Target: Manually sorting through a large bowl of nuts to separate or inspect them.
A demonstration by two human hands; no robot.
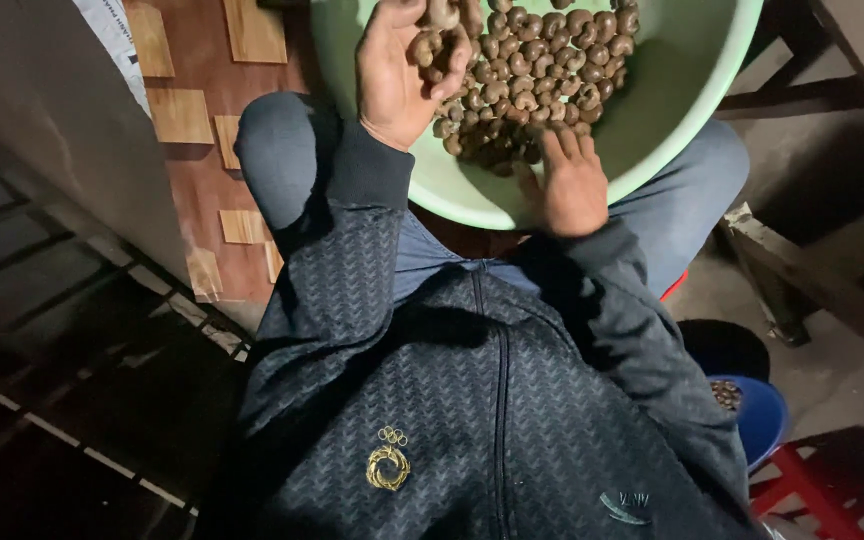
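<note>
A large pale green bowl [672, 90] rests on my lap, holding a heap of brown, kidney-shaped nuts [542, 70] in their shells. My left hand [397, 75] is raised palm-up over the bowl's left side, its fingers curled around several of these nuts. My right hand [572, 185] lies palm-down at the near rim, its fingers spread flat and touching the near edge of the heap. Dark patterned jacket sleeves cover both arms.
A small blue bowl [767, 425] with a few nuts stands on the floor at the lower right, beside a red stool [822, 485]. Dark wooden furniture legs [802, 275] stand to the right. A brown patterned floor [202, 140] and a grey wall are on the left.
</note>
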